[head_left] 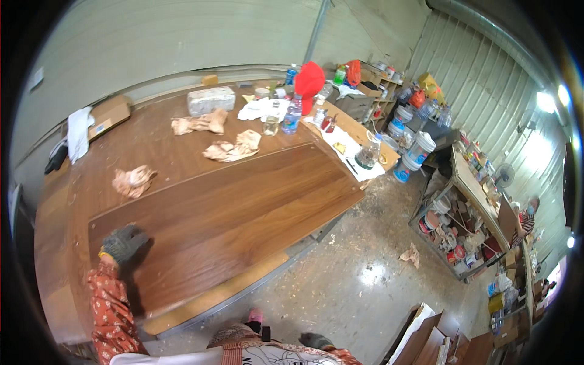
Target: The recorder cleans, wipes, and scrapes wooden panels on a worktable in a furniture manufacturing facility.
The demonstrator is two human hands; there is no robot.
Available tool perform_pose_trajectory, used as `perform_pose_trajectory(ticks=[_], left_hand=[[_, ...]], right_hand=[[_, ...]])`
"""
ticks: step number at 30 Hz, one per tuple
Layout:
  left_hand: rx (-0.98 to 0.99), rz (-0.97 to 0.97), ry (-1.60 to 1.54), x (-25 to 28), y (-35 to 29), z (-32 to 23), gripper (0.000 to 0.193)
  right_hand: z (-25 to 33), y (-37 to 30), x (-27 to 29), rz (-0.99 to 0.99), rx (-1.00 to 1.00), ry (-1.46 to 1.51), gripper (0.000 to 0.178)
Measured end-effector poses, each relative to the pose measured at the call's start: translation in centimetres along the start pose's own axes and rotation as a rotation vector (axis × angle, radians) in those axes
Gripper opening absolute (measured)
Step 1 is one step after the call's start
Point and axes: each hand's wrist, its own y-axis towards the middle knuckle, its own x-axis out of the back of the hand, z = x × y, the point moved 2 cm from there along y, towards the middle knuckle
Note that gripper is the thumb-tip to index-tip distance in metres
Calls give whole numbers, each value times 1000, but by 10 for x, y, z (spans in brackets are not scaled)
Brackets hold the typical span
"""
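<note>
A brown wood-grain panel (231,207) lies on the work table, its near edge jutting toward me. My left hand (125,243), in a dark grey knitted glove with a yellowish cuff, is at the panel's left end. Its fingers are bent and held together, and whatever may be under them is hidden. Low in the picture, my right hand (315,340), also in a dark glove, hangs beside my body, away from the panel. Its fingers cannot be made out. Crumpled tan paper (135,181) lies behind the left hand, with another crumpled sheet (232,146) beyond the panel's far edge.
A wrapped white block (211,101), a plastic bottle (292,115) and a red cap (309,82) stand behind the panel. A glass jar (368,155) sits on white paper at the right corner. Water jugs (420,149), a cluttered bench (477,188) and stacked boards (426,340) are farther right.
</note>
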Motion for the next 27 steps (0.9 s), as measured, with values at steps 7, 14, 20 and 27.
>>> perform_pose_trajectory(ticks=[7,14,20,27], left_hand=[[-257,-334,-461,-42,234,-169,64],[-85,-478,-108,-89,329,-326,68],[60,-688,-375,-89,355,-296,42],[-44,-704,-537,-22,167,-336,26]], right_hand=[[-129,-33,170,-574,-80,582,20],[-66,-54,438,-961,241,1129,40],[40,30,631,-987,591,244,34],[102,124,770,-962,389,-376,66]])
